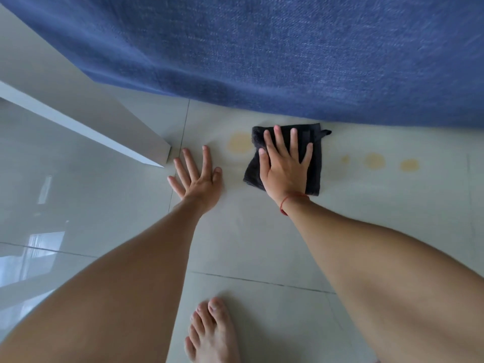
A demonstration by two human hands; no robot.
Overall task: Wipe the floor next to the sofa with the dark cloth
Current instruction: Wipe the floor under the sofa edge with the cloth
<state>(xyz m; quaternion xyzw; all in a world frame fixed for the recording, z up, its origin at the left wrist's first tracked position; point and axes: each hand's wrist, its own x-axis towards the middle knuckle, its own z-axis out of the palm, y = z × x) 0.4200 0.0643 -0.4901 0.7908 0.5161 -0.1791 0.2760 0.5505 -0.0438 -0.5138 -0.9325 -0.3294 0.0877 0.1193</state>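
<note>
Glossy pale tiled floor with dark grout lines, window glare at left; white furniture panel.

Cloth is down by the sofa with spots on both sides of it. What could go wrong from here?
1. The dark cloth lies close to the blue sofa; a wide stroke could smear yellow liquid onto the fabric.
2. Three yellow spots, such as this one, lie to its right and one to its left; wiping one way may miss some.
3. The left hand braces flat on glossy tile; it might slip if wet.
</note>
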